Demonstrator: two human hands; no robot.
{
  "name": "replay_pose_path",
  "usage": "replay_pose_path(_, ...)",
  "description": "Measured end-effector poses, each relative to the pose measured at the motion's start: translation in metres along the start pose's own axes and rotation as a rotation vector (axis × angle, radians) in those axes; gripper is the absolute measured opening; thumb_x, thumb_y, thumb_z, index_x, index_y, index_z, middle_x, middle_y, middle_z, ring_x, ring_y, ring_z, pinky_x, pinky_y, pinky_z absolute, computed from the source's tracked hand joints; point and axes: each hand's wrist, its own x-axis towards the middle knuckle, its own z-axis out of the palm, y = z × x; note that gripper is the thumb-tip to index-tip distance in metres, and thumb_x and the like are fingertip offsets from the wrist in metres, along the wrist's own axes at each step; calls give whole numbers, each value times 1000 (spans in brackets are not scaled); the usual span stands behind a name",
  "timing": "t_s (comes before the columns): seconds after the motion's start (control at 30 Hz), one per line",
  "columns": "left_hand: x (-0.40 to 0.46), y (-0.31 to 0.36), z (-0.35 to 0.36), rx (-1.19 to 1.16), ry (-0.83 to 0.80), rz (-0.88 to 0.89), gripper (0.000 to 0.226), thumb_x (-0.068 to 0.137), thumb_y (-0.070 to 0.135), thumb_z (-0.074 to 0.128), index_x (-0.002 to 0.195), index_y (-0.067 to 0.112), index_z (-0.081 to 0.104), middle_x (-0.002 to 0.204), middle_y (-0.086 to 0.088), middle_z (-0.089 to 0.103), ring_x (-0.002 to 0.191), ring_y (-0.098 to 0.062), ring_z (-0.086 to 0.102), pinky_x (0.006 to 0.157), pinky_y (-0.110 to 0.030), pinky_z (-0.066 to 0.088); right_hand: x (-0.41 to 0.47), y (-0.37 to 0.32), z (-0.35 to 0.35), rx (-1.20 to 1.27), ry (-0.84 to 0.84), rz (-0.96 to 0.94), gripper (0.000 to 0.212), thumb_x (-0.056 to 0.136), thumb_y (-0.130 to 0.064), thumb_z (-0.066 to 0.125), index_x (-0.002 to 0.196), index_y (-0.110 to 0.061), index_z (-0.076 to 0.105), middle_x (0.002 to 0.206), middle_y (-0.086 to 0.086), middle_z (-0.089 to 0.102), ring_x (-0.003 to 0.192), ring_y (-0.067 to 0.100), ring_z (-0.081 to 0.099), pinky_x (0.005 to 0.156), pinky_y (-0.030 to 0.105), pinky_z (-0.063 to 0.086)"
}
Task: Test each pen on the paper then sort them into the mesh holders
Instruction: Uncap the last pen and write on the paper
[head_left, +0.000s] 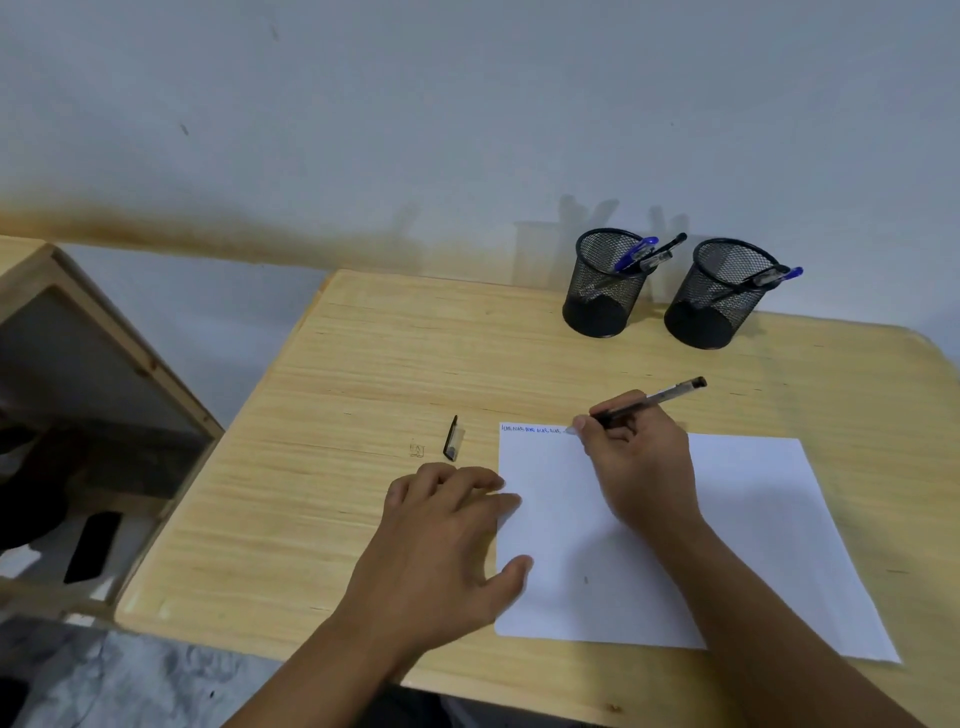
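Note:
A white sheet of paper (737, 530) lies on the wooden table (332, 467), with small scribbles along its top left edge. My right hand (634, 462) grips a black pen (660, 397) whose tip rests at the paper's top edge. Spread flat, my left hand (447, 540) presses on the table and the paper's left edge. A black pen cap (452, 439) lies loose just left of the paper. Two black mesh holders stand at the back: the left holder (605, 283) and the right holder (719, 293), each with blue and black pens inside.
A wooden shelf unit (104, 395) stands to the left of the table with dark items inside. A white wall rises directly behind the holders. Grey floor shows at the lower left.

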Motion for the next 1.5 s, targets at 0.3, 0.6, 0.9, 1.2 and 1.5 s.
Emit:
replay_pose_path(0.3,0,0,-1,0,-23,-15,48,75,64,57,116,39,62,128,19,54,119,-11,41,95,-38,36,2,-1,3,-48,28,-36,10,86,-19,74,86,-13,66,69,-12,67,66,4,68,64,13,48)
replay_pose_path(0.6,0,0,-2,7,-35,-15,48,76,65,56,117,40,62,129,19,53,119,-12,41,94,-39,36,1,-1,4,-77,28,-44,11,87,-18,73,88,-11,64,69,-10,65,68,7,67,64,17,49)
replay_pose_path(0.9,0,1,-2,12,-35,-16,48,76,65,55,116,40,61,129,20,53,119,-11,41,94,-37,34,1,-2,3,-37,27,-9,11,87,-17,72,88,-10,64,70,-5,69,69,9,70,67,21,53)
replay_pose_path(1.2,0,0,-2,8,-37,-26,48,76,67,55,117,42,60,130,22,51,121,-10,39,96,-37,34,1,-3,3,-34,20,-3,11,88,-17,71,89,-10,63,70,-6,68,68,9,69,65,19,51)
replay_pose_path(1.5,0,1,-1,18,-30,-21,50,77,67,53,119,43,60,130,24,51,123,-8,38,98,-35,32,1,-1,0,59,13,56,12,90,-21,69,91,-11,63,76,2,72,72,13,70,65,21,52)
